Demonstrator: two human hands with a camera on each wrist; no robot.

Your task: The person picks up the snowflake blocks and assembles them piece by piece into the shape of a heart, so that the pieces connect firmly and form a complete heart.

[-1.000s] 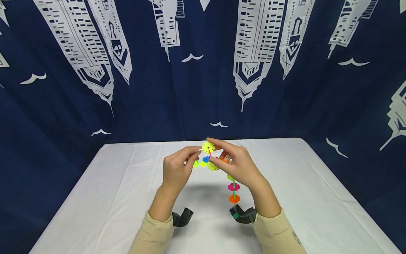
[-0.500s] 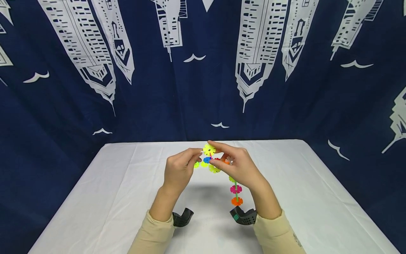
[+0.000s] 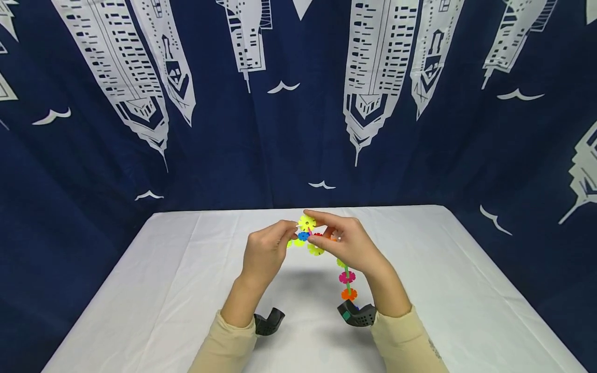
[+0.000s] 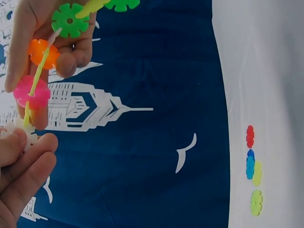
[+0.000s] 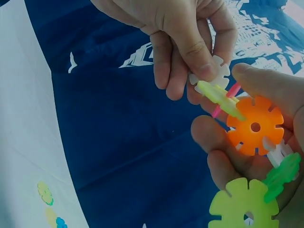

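My left hand point(image 3: 265, 249) pinches a white snowflake disc point(image 5: 219, 76) between thumb and fingers. Its rim meets a yellow disc point(image 3: 307, 223), which is crossed by a pink disc point(image 4: 32, 92). These belong to a chain of slotted plastic snowflake discs. My right hand point(image 3: 349, 242) holds the chain near that yellow disc, thumb and forefinger around it. An orange disc point(image 5: 255, 126) and a green disc point(image 5: 282, 176) follow along the chain, close to the right palm. Further down, a magenta disc point(image 3: 347, 277) and another orange disc point(image 3: 349, 295) hang below the right hand.
Loose discs lie on the white-covered table point(image 3: 186, 290) beyond the hands, among them a red disc point(image 4: 250, 137), a blue disc point(image 4: 250, 166) and a yellow-green disc point(image 4: 256, 203). A dark blue curtain point(image 3: 298, 145) with white skyline prints hangs behind the table.
The left hand has shifted slightly right, toward the yellow disc. Both hands and the held discs sit a little lower in the head view; the grips look unchanged.
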